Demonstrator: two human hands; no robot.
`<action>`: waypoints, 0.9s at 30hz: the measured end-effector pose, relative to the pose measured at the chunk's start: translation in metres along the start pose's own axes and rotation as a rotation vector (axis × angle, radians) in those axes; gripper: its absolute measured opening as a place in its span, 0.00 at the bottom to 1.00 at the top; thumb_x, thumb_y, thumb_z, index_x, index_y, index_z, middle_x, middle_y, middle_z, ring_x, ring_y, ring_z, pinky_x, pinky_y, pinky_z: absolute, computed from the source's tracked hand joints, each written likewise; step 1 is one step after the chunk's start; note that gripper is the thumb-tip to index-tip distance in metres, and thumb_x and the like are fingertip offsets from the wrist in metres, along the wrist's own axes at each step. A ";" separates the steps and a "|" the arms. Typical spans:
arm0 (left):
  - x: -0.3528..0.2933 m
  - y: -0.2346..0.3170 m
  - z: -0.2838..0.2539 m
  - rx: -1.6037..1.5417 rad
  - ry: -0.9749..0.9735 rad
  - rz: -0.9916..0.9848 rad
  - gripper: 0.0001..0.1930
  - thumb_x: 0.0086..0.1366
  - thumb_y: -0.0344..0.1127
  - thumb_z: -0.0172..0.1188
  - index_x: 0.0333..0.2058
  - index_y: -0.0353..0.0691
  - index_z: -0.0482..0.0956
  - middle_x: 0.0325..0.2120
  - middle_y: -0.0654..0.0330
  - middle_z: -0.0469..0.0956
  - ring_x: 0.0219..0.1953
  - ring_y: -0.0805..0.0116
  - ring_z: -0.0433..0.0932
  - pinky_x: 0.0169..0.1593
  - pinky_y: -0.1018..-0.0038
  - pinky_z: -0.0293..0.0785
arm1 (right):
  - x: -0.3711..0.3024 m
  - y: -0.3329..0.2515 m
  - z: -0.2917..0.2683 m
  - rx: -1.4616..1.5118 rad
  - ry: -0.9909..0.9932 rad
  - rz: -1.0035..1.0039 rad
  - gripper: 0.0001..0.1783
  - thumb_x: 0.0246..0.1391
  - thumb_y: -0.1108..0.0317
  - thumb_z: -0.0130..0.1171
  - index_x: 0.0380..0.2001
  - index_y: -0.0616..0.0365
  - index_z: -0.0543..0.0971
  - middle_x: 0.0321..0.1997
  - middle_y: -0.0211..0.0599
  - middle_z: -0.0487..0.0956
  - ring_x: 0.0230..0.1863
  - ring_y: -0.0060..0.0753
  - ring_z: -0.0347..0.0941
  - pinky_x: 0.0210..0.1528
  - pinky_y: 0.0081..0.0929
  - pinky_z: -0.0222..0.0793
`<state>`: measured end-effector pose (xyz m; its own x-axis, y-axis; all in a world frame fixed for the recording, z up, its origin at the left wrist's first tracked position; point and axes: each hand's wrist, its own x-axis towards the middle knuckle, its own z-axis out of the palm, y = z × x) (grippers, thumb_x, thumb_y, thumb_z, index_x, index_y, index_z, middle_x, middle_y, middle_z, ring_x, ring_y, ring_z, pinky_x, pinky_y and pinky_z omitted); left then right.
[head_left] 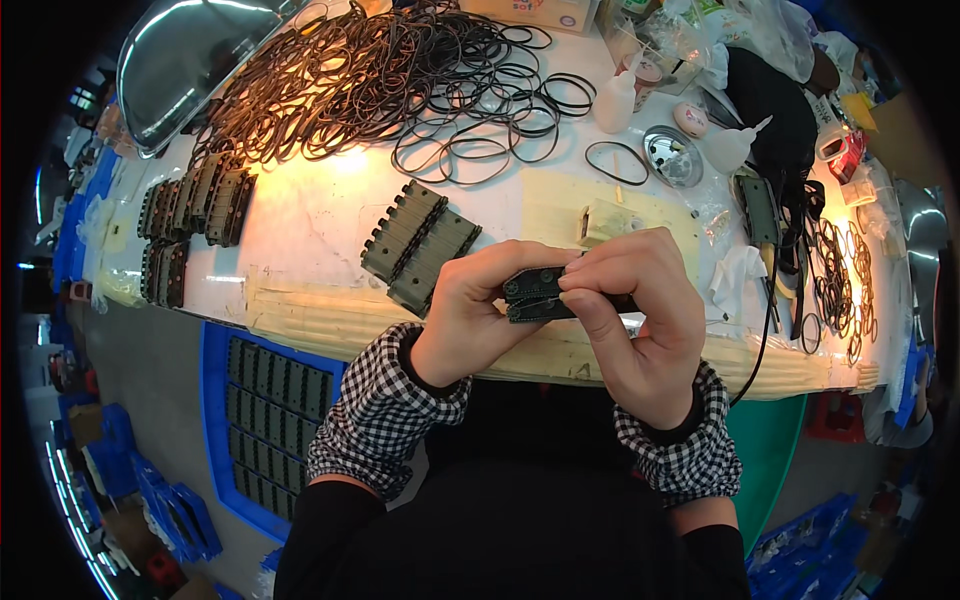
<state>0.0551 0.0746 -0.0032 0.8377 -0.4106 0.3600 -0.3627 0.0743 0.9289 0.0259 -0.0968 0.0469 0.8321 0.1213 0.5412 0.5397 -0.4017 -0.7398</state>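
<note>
1. White bench [300,225], glossy under lamp glare; ribbed foam strip [330,325] along near edge.
2. Far side: heap of thin black rubber rings [380,70], tangled, loose ones spilling right.
3. Far left: shiny metal bowl [185,55]. Left: rows of dark ribbed plastic blocks [195,205]; two more blocks [420,245] mid-bench.
4. Right: white squeeze bottles [615,100], small metal dish [672,157], more rings [835,280].
5. Below left: blue crate [215,420] on grey floor, packed with dark parts.
6. Left hand [470,315] and right hand [640,320], checked cuffs, both pinching a small dark toothed part [535,295] between them, above near edge.
</note>
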 end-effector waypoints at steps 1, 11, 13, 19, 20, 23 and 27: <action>0.000 0.000 0.000 0.002 -0.001 0.003 0.18 0.56 0.23 0.67 0.46 0.35 0.80 0.38 0.59 0.83 0.39 0.75 0.80 0.42 0.78 0.75 | 0.000 0.000 0.000 -0.001 0.001 -0.001 0.06 0.47 0.74 0.68 0.30 0.57 0.80 0.31 0.33 0.78 0.34 0.35 0.71 0.36 0.28 0.65; -0.003 -0.002 -0.001 -0.042 0.004 -0.035 0.21 0.53 0.18 0.66 0.48 0.34 0.79 0.42 0.56 0.82 0.43 0.71 0.81 0.48 0.76 0.76 | -0.002 0.005 -0.010 0.148 0.167 0.065 0.04 0.54 0.75 0.63 0.33 0.62 0.78 0.35 0.37 0.77 0.39 0.32 0.71 0.44 0.25 0.66; -0.001 -0.004 0.001 -0.069 0.001 -0.022 0.22 0.52 0.16 0.65 0.48 0.33 0.78 0.44 0.54 0.81 0.45 0.69 0.81 0.51 0.74 0.76 | 0.000 0.009 -0.023 0.127 0.337 0.086 0.02 0.59 0.76 0.58 0.33 0.63 0.77 0.36 0.39 0.76 0.40 0.31 0.71 0.47 0.24 0.65; -0.001 -0.003 -0.001 -0.053 0.021 -0.005 0.22 0.51 0.14 0.64 0.47 0.32 0.78 0.46 0.52 0.81 0.48 0.67 0.80 0.53 0.73 0.76 | 0.002 0.044 -0.043 -0.513 0.290 -0.036 0.03 0.55 0.76 0.61 0.31 0.60 0.77 0.34 0.36 0.77 0.40 0.36 0.70 0.43 0.30 0.65; -0.001 -0.004 -0.001 -0.060 0.023 -0.008 0.22 0.51 0.14 0.64 0.47 0.32 0.78 0.46 0.52 0.81 0.48 0.67 0.80 0.53 0.73 0.76 | 0.003 0.046 -0.043 -0.625 0.224 -0.077 0.03 0.53 0.76 0.62 0.31 0.60 0.77 0.33 0.35 0.77 0.39 0.38 0.69 0.42 0.31 0.65; -0.002 -0.003 -0.001 -0.071 0.028 -0.020 0.21 0.51 0.14 0.64 0.46 0.31 0.78 0.46 0.52 0.81 0.48 0.66 0.80 0.53 0.73 0.76 | 0.002 0.050 -0.040 -0.630 0.145 -0.063 0.04 0.50 0.75 0.64 0.30 0.59 0.78 0.33 0.35 0.77 0.39 0.42 0.69 0.42 0.34 0.64; -0.001 -0.002 -0.001 -0.066 0.026 -0.022 0.21 0.51 0.14 0.64 0.46 0.31 0.78 0.46 0.52 0.81 0.48 0.66 0.80 0.53 0.72 0.76 | -0.001 0.051 -0.040 -0.608 0.078 -0.013 0.06 0.50 0.75 0.64 0.33 0.59 0.79 0.35 0.36 0.77 0.41 0.43 0.69 0.44 0.35 0.64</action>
<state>0.0557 0.0753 -0.0056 0.8558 -0.3896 0.3403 -0.3165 0.1258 0.9402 0.0476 -0.1538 0.0248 0.8016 0.0722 0.5935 0.3613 -0.8494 -0.3847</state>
